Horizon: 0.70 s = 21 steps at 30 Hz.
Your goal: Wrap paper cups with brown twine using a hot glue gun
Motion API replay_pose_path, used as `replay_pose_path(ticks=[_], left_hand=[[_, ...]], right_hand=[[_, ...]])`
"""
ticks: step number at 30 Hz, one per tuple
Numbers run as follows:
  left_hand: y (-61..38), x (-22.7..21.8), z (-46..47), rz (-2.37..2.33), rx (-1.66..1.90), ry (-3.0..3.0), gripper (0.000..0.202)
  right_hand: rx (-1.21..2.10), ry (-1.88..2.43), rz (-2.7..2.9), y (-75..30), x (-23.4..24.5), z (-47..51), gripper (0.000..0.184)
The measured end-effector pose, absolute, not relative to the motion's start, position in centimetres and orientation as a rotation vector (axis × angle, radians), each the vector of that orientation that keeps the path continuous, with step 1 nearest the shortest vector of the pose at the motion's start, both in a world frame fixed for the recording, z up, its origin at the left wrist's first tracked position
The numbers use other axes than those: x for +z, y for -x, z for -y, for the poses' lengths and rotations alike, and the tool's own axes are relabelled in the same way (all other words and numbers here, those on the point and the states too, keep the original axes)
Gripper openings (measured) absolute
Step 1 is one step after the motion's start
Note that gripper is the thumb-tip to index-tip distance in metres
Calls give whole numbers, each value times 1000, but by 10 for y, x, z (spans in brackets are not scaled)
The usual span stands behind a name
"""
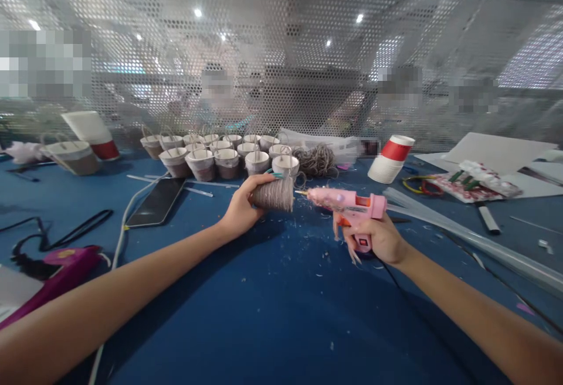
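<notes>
My left hand [244, 204] is wrapped round a cup wound with grey-brown twine [275, 194], tilted on its side above the blue table. My right hand [382, 238] grips a pink hot glue gun [352, 204], its fingers round the handle. The gun's nozzle points left and is close to the right end of the cup; whether it touches, I cannot tell. Behind my left hand stand several small white-lined cups with twine handles [226, 162]. A loose heap of twine [317, 161] lies beyond the nozzle.
A dark phone [157, 202] and a white cable lie on the left, near a magenta object [57, 273]. Stacked paper cups with a red band [390, 159] lean at the back right. Clear glue sticks [484, 232] stretch along the right. A perforated metal screen [290, 51] rises behind.
</notes>
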<state>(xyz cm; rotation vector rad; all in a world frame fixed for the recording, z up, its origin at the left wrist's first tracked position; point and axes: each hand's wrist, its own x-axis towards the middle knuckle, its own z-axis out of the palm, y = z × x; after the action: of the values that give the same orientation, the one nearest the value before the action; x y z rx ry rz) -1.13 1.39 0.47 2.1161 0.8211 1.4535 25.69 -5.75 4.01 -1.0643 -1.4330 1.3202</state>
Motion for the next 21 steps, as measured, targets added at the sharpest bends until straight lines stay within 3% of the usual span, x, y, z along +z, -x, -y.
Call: replay_pose_path(ticks=[21], left_hand=[[11, 5, -14, -777, 1456, -2140, 61]], right_hand=[[1356, 1090, 1486, -259, 39, 58, 11]])
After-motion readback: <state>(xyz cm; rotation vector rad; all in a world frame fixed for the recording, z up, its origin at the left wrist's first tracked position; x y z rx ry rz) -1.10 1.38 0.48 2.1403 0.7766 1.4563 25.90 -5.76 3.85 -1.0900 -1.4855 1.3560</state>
